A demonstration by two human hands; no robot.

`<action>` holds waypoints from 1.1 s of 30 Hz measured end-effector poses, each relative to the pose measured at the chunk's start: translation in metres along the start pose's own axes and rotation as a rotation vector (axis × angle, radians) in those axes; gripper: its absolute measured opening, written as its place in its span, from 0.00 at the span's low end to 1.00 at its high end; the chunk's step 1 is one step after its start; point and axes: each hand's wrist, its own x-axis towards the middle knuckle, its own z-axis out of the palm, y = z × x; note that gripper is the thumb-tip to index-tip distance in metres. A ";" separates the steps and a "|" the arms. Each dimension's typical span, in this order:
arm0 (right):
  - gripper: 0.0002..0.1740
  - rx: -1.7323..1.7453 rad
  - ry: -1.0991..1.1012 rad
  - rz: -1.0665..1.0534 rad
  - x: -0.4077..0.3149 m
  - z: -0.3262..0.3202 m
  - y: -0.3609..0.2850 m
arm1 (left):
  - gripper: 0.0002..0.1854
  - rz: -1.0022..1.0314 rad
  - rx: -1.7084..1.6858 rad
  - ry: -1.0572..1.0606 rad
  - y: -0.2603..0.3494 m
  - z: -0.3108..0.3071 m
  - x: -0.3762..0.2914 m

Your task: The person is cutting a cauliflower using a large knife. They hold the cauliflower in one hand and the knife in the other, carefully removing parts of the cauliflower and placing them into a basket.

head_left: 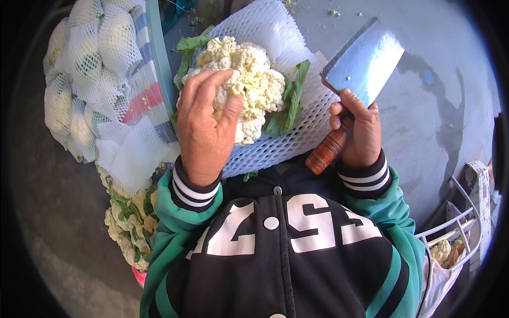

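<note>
A large cauliflower head (254, 79) with a few green leaves (292, 101) lies on white foam netting (270, 24). My left hand (208, 119) is over its left side, thumb and fingers spread, with fingertips at the curd. To the right, my right hand (360, 131) grips a cleaver (370, 59) by its turned wooden handle (326, 149). The broad blade points up and away from me, clear of the cauliflower, and a small white crumb sticks to it near the handle.
Several net-wrapped cauliflowers (87, 59) are piled at the left, beside a pale blue-green edge (159, 59). Unwrapped cauliflowers (131, 230) sit below them. A metal rack (457, 226) with a bag (441, 278) stands at lower right. Crumbs (335, 12) dot the grey surface (429, 119).
</note>
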 end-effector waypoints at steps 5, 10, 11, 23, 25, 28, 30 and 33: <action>0.07 -0.007 -0.237 0.042 -0.005 0.012 0.002 | 0.34 0.043 0.116 -0.051 0.004 0.011 -0.005; 0.10 -0.161 -0.276 -0.016 0.008 0.021 0.014 | 0.35 0.054 0.139 -0.075 0.002 0.012 -0.004; 0.10 -0.184 -0.255 -0.017 0.010 0.021 0.016 | 0.35 0.057 0.131 -0.075 0.001 0.012 -0.004; 0.09 -0.336 -0.272 -0.082 0.021 0.021 0.018 | 0.31 0.061 0.136 -0.071 -0.005 0.017 -0.003; 0.09 -0.369 -0.267 -0.095 0.021 0.023 0.018 | 0.31 0.061 0.137 -0.074 -0.005 0.017 -0.003; 0.08 -0.403 -0.258 -0.070 0.021 0.025 0.015 | 0.31 0.057 0.137 -0.078 -0.006 0.018 -0.003; 0.07 -0.432 -0.238 -0.030 0.021 0.027 0.014 | 0.31 0.055 0.138 -0.082 -0.006 0.018 -0.002; 0.07 -0.457 -0.213 0.040 0.024 0.029 0.011 | 0.32 0.057 0.142 -0.094 -0.006 0.017 -0.002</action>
